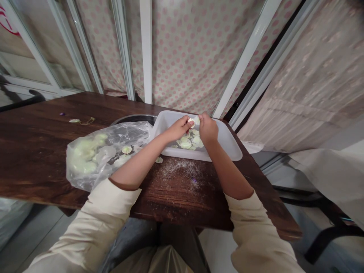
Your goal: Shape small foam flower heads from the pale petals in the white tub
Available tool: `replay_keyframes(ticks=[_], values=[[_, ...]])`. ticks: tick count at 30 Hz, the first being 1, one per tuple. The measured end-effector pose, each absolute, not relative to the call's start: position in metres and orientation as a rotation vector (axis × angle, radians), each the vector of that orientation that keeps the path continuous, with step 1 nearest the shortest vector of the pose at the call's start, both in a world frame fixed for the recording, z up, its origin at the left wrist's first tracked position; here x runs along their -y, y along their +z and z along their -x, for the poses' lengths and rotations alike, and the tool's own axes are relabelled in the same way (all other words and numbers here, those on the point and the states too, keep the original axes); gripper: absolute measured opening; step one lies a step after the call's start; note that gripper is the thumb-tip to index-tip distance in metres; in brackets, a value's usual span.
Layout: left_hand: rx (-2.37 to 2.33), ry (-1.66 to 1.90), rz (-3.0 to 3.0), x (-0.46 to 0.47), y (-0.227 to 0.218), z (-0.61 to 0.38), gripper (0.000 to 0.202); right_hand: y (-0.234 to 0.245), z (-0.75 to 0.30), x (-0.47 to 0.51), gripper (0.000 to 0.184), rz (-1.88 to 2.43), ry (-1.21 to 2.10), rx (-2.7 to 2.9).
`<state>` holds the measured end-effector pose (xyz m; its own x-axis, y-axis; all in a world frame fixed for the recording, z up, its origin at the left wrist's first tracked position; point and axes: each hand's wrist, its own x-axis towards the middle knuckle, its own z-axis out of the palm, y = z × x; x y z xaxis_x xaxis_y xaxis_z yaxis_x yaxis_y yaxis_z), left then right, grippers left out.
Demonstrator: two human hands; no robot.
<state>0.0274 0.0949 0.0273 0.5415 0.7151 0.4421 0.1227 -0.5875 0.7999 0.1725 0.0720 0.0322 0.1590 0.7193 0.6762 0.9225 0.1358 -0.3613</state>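
Above a white plastic tub [227,144], my two hands meet over a small pale flower-shaped piece [196,120]. My left hand [178,129] pinches one side of it between thumb and fingers. On the other side, the fingertips of my right hand [209,129] are closed on its edge. Several similar pale yellow-green flower pieces [185,143] lie in the tub below. Left of the tub, a clear plastic bag [85,174] holds more of these pieces, and one loose flower piece [126,150] shows near its mouth. My left forearm covers part of the bag.
The dark wooden table [182,197] carries white crumbs [179,168] near the tub. A dark round tray [133,119] sits partly behind the bag. Farther left lies a flower piece with a thin stem [75,120]. Dotted curtains [196,57] and white frames rise behind; a black chair arm [327,235] stands right.
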Motion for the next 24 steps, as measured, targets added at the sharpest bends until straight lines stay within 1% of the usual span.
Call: replay_keyframes(ticks=[3, 6, 9, 12, 15, 21, 24], values=[[-0.663, 1.04, -2.031, -0.095, 0.028, -0.027, 0.023, 0.031, -0.183, -0.075, 0.03, 1.621, -0.229, 1.51], [-0.661, 1.061, -2.022, -0.095, 0.028, -0.026, 0.022, 0.029, -0.182, -0.079, 0.031, 1.388, -0.096, 1.564], [-0.654, 1.069, -2.016, -0.095, 0.028, -0.026, 0.023, 0.026, -0.175, -0.083, 0.029, 1.138, 0.13, 1.693], [-0.642, 1.057, -2.022, -0.095, 0.028, -0.026, 0.025, 0.024, -0.171, -0.086, 0.027, 1.062, 0.246, 1.766], [-0.661, 1.043, -2.035, -0.095, 0.027, -0.027, 0.026, 0.025, -0.172, -0.084, 0.026, 1.142, 0.106, 1.805], [-0.688, 1.024, -2.063, -0.095, 0.028, -0.028, 0.026, 0.033, -0.165, -0.069, 0.03, 1.461, -0.472, 1.872], [-0.702, 1.025, -2.065, -0.094, 0.029, -0.028, 0.025, 0.034, -0.16, -0.066, 0.033, 1.521, -0.643, 1.855]])
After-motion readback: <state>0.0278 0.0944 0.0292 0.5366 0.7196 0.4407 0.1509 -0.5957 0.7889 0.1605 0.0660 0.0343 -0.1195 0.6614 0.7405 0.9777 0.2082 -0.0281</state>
